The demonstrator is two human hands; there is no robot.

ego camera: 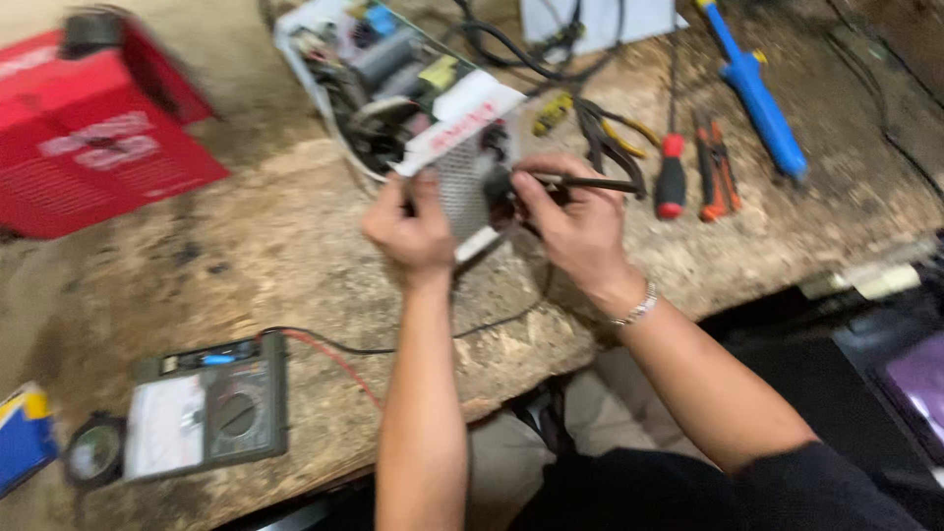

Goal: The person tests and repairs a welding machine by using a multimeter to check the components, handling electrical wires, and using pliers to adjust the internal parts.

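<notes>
Worn wooden workbench (246, 256) carried everything in view. Red metal case (93, 133) sat at far left, well apart from the hands. Opened power supply unit (393, 88) lay at top centre, circuit parts exposed, its perforated metal cover (462, 182) with a red-and-white label tilted toward the person. Analog multimeter (211, 408) rested at the near left edge; its red and black leads (334, 354) ran across the bench toward the unit, passing under the left forearm. Blue desoldering pump (757, 93) lay at upper right. Beside it: red-handled screwdriver (672, 177), orange-handled pliers (716, 172), black-handled cutters (605, 147). These 3 tools crowded the space just right of the work.

Left hand (418, 231) gripped the lower left edge of the cover, fingers clamped on it. Right hand (575, 221) closed around a thin dark probe (590, 183), held level, its tip end toward the cover's right edge; contact could not be confirmed because of motion blur. Silver bracelet (637, 307) on right wrist.
</notes>
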